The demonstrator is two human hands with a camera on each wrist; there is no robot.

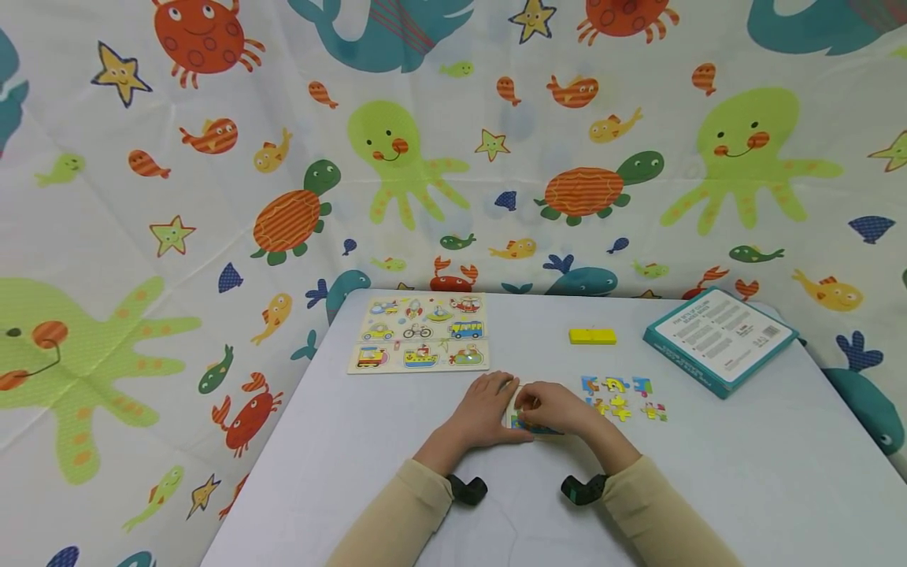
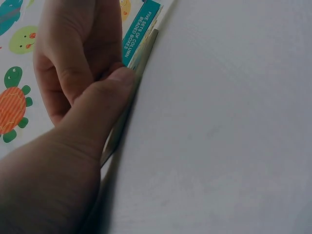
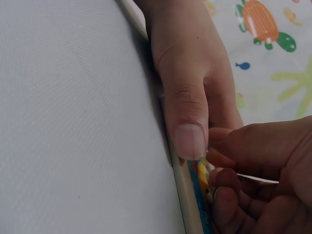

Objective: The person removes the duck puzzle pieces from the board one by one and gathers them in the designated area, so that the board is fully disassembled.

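A small puzzle board (image 1: 509, 416) with a pale wooden rim and blue picture lies between both hands. My left hand (image 1: 485, 409) holds it at the left side, its thumb (image 3: 189, 139) on the near rim and its fingers toward the far edge. Over the board, my right hand (image 1: 556, 405) pinches a small puzzle piece (image 3: 209, 169) with curled fingers. Only the piece's pale edge and a bit of yellow show; the fingers hide the rest. Loose puzzle pieces (image 1: 620, 405) lie to the right of the board.
A wooden vehicle puzzle (image 1: 397, 344) lies at the back left. Behind the loose pieces is a yellow block (image 1: 592, 337). A teal and white box (image 1: 723, 339) lies at the back right. A sea-animal cloth (image 1: 453, 181) hangs behind the white table (image 1: 340, 472).
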